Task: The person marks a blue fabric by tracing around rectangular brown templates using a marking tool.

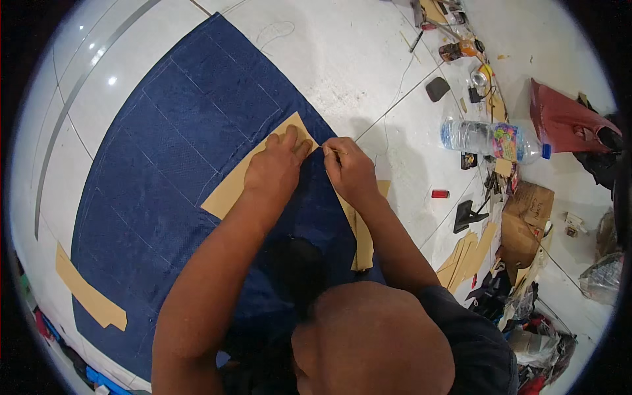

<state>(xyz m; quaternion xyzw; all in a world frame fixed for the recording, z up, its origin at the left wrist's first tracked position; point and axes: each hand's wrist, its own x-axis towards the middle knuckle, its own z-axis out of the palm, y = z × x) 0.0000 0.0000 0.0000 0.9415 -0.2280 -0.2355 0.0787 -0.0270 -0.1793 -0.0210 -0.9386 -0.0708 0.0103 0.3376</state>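
Observation:
A large dark blue fabric piece (151, 145) lies spread on the floor, marked with thin pale lines. On it rests a tan card template (227, 196), set at a slant. My left hand (276, 164) presses flat on the template with its fingers apart. Just past the template's right corner, at the fabric's edge, my right hand (349, 170) is closed in a pinch on something thin and small, mostly hidden by the fingers. Below that wrist lie more tan card strips (363, 243). Another tan card template (89, 289) sits at the fabric's lower left.
A long metal ruler (66, 105) curves along the left. To the right are a clear water bottle (480, 138), a red lighter (440, 194), a black stand-like object (469, 216), a cardboard box (526, 214), card pieces (464, 260) and a reddish bag (563, 118).

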